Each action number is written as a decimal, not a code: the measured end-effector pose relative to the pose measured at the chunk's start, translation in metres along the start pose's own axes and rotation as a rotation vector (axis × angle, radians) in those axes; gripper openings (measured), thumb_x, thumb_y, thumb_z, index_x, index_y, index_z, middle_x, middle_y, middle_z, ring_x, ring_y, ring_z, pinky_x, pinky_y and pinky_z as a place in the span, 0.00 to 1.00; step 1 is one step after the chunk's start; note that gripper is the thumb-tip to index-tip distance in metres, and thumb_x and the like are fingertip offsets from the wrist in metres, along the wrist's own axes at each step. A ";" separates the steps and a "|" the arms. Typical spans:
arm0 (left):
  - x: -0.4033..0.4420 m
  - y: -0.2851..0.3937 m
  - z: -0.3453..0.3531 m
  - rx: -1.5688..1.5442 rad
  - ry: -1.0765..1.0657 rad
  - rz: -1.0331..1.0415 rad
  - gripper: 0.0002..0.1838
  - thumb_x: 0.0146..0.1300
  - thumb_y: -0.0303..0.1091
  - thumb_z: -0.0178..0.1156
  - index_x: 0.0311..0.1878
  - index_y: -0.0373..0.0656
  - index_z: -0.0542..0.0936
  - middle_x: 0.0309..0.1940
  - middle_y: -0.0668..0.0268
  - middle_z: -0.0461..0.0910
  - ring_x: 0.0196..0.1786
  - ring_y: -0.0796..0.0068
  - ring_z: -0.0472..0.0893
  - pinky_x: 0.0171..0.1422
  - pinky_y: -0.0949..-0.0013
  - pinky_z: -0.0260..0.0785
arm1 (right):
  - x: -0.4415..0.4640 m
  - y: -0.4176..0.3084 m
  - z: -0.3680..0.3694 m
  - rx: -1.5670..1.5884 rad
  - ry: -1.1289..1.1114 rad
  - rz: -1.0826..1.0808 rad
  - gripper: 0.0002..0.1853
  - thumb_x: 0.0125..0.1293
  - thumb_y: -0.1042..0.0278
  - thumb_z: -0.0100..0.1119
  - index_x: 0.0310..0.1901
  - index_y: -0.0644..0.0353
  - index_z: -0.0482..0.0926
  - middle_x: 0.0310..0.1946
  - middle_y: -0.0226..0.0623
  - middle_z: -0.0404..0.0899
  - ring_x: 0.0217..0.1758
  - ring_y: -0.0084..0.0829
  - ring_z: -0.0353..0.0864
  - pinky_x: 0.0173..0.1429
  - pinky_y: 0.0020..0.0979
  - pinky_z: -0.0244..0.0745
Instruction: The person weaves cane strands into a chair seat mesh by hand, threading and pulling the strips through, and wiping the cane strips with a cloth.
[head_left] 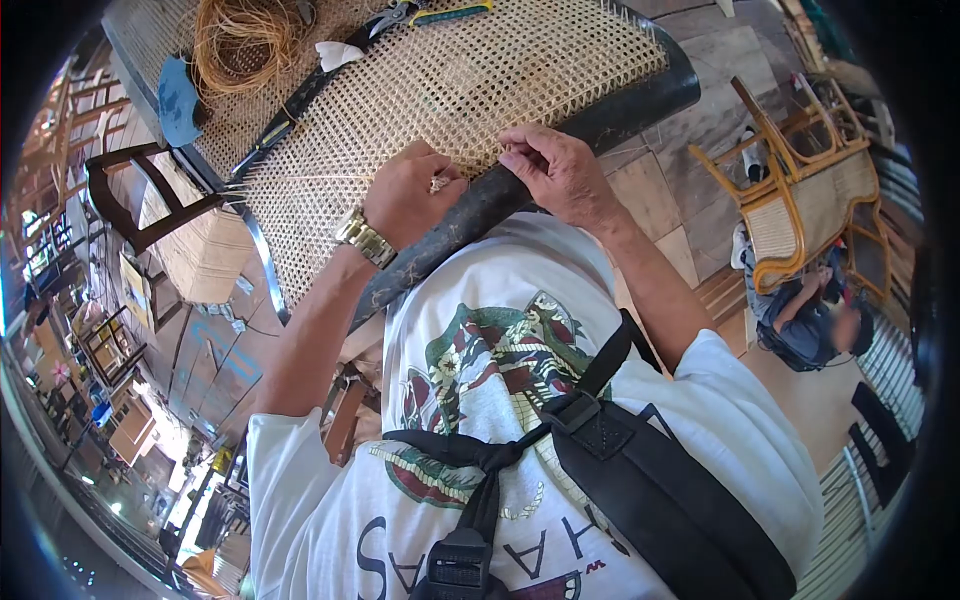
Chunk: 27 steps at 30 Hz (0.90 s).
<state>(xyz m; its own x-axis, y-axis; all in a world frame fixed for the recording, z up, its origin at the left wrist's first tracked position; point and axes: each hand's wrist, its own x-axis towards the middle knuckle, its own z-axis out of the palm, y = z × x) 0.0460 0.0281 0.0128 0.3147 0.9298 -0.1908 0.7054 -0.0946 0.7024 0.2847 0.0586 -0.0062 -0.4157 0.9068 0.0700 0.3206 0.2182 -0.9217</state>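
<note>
A panel of woven cane [450, 80] with a dark, rounded frame edge [640, 105] lies in front of my body. My left hand [412, 192], with a ring and a gold watch [366, 237] on the wrist, rests at the near edge of the weave. Its fingers are curled in; what they hold, if anything, is hidden. My right hand [555, 170] is a little to the right, over the same edge, thumb and fingertips pinched together at the cane. Whatever is between them is too small to make out. Loose pale strands stick out at the panel's left side.
On the panel's far part lie a coil of cane strands [240, 50], a blue piece [180, 100], pliers [392, 18] and a long black tool [290, 110]. A dark wooden frame [180, 213] stands left. At right, a person [815, 320] sits by a cane chair [820, 200].
</note>
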 end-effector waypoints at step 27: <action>-0.031 -0.076 -0.061 0.130 -0.047 -0.129 0.18 0.62 0.49 0.70 0.35 0.42 0.82 0.32 0.61 0.84 0.36 0.62 0.84 0.40 0.59 0.74 | 0.022 -0.041 0.030 -0.249 -0.223 0.185 0.10 0.61 0.66 0.69 0.40 0.61 0.82 0.30 0.38 0.79 0.32 0.34 0.81 0.41 0.36 0.78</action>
<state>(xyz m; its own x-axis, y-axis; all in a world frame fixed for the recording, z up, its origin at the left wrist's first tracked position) -0.0558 0.0282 0.0069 0.2434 0.9200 -0.3073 0.8169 -0.0237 0.5762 0.2363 0.0589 0.0216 -0.4975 0.8443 -0.1991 0.5934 0.1639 -0.7880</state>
